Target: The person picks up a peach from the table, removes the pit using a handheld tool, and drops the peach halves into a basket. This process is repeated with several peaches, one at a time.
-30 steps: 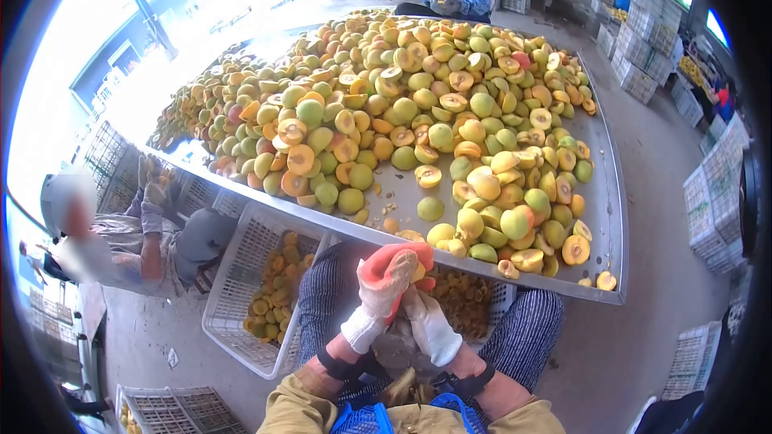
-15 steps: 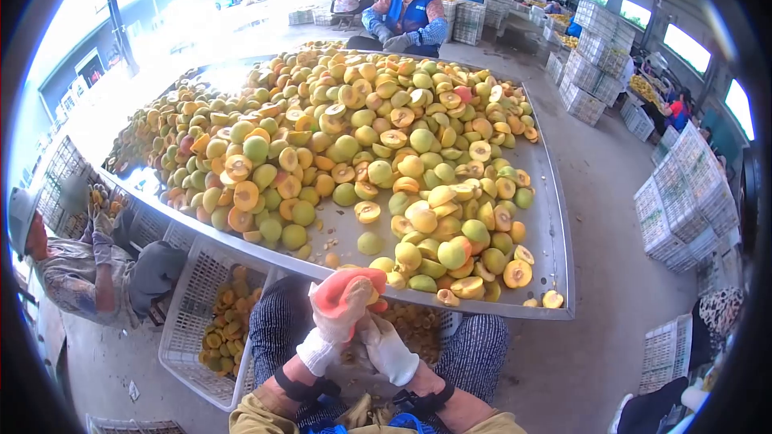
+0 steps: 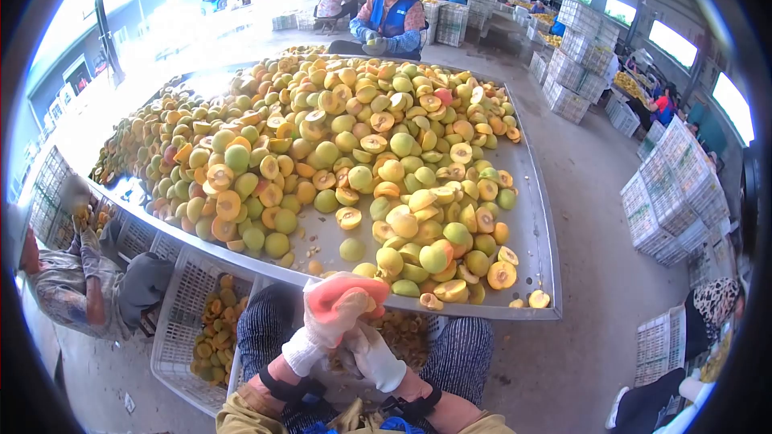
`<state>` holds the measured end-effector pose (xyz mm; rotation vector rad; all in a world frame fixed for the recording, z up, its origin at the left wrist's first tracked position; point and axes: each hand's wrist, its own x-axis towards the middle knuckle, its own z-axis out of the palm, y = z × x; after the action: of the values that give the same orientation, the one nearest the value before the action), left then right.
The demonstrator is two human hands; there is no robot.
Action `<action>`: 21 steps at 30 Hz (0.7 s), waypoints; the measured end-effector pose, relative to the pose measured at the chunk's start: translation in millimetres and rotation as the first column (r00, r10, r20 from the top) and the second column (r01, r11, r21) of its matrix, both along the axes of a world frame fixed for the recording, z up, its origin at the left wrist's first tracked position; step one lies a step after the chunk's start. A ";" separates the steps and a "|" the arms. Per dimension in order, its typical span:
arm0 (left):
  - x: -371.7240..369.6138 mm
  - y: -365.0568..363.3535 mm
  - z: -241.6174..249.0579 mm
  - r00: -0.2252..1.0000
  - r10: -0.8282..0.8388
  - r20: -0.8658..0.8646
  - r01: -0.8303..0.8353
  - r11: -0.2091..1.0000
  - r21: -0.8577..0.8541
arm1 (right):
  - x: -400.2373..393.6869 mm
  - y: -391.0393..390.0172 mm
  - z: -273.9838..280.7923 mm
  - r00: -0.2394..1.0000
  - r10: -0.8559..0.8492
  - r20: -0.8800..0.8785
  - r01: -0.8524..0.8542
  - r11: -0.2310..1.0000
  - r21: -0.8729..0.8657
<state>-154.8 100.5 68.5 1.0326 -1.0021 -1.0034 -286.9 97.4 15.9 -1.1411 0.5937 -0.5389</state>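
Observation:
My left hand (image 3: pixel 342 305), in a white glove with an orange coated palm, is closed in front of the table's near edge. Its fingers curl round a peach, which is mostly hidden by the glove. Just below and to the right, my right hand (image 3: pixel 375 356), in a whitish glove, is closed against the left one. What its fingers hold is hidden. Beyond both hands, halved and whole yellow-green peaches (image 3: pixel 402 221) lie heaped on a metal-topped table (image 3: pixel 527 229). Between my knees, below the hands, sits a container of cut fruit pieces (image 3: pixel 406 333).
A white plastic crate (image 3: pixel 173 329) with peach halves stands left of my legs. Across the table sits a co-worker in a blue vest (image 3: pixel 394 16); another person (image 3: pixel 68 289) sits at the left. Stacked crates (image 3: pixel 675 193) stand on the right, and more people work behind.
The view has shifted slightly, so the table and crates appear further left. My hands stay together, with the left fingers turned a little. The co-worker's gloved hands across the table have moved slightly.

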 end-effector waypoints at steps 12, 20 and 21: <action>-11.3 4.4 -5.8 0.965 0.122 -0.231 -0.107 0.991 0.074 | 0.2 3.4 10.2 0.992 -0.096 -0.088 0.100 0.994 0.043; 5.9 3.7 -9.7 0.997 -0.068 0.020 0.067 0.996 0.060 | -20.9 -16.3 30.5 0.958 0.272 0.095 -0.282 0.818 0.501; 11.9 1.4 -8.4 0.981 -0.112 0.156 0.102 0.992 0.075 | -20.6 -15.6 29.3 0.962 0.252 0.103 -0.272 0.862 0.429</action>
<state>-142.9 101.9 60.1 1.1378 -1.1727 -1.0599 -307.4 81.8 45.2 -0.7575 0.4794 -0.1764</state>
